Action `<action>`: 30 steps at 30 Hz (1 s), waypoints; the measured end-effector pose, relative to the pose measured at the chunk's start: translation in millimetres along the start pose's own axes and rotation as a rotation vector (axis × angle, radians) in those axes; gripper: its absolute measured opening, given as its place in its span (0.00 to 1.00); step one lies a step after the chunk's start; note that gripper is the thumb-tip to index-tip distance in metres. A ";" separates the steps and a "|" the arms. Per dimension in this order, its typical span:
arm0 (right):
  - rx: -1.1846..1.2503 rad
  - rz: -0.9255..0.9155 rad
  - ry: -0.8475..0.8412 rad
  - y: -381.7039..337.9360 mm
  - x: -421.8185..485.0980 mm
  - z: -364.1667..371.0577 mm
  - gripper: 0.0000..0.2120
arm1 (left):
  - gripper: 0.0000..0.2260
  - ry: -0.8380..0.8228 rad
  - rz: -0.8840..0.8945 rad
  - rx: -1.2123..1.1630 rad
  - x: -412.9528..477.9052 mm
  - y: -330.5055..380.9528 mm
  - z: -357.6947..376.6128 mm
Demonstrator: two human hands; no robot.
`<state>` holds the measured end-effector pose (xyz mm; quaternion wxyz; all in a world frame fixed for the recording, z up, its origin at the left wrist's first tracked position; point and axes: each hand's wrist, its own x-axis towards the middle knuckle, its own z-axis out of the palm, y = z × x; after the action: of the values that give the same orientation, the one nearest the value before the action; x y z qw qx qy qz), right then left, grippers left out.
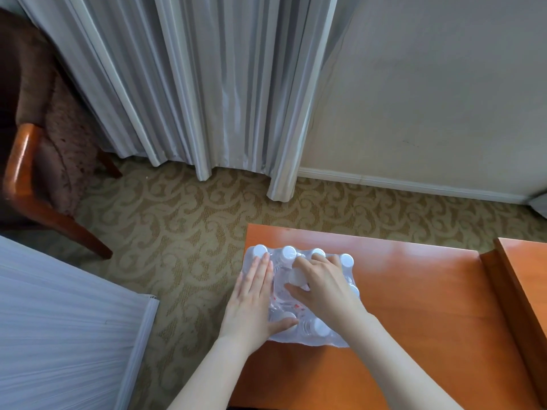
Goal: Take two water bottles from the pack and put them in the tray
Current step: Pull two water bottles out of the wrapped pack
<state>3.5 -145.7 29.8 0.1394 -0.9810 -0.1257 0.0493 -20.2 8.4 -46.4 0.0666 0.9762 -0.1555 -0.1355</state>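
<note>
On the left end of the orange table (414, 291), the left hand (251, 303) lies flat on the shrink-wrapped pack (334, 340) of water bottles, fingers straight and together, thumb spread toward the near caps, gripping nothing. Just right of those fingers, the right hand (322, 285) curls its fingers and thumb around one white-capped bottle (297, 276) in the pack's middle. Past the fingertips stands the far row of caps.

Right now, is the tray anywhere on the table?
No, the wooden table holds only the shrink-wrapped pack of water bottles, with the left hand and right hand on it.
</note>
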 end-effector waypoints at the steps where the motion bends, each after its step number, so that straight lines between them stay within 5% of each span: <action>1: 0.015 0.005 0.020 -2.1 -3.2 -11.4 0.12 | 0.49 0.008 0.003 -0.009 -0.1 1.1 -2.3; 9: 0.122 0.033 0.209 -10.5 -24.9 -92.8 0.14 | 0.54 -0.108 -0.007 -0.135 3.9 2.0 -11.7; 15: 0.089 0.022 0.163 -13.2 -26.5 -112.3 0.15 | 0.52 -0.122 -0.019 -0.714 6.3 11.6 -98.0; 18: 0.125 0.007 0.149 -20.2 -23.9 -116.5 0.16 | 0.41 -0.036 0.089 -0.890 1.6 26.4 -134.2; 21: 0.177 0.024 0.136 -27.3 -19.3 -118.4 0.17 | 0.18 0.035 0.157 -1.008 1.8 46.0 -150.4; 30: 0.336 0.004 0.193 -31.3 -23.1 -121.0 0.13 | 0.08 0.227 0.124 -1.058 5.1 46.4 -140.4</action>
<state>-10.1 -154.2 155.9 0.3125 -0.9444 -0.0998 -0.0243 11.2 -24.6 94.4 0.5728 0.8070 -0.1154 -0.0849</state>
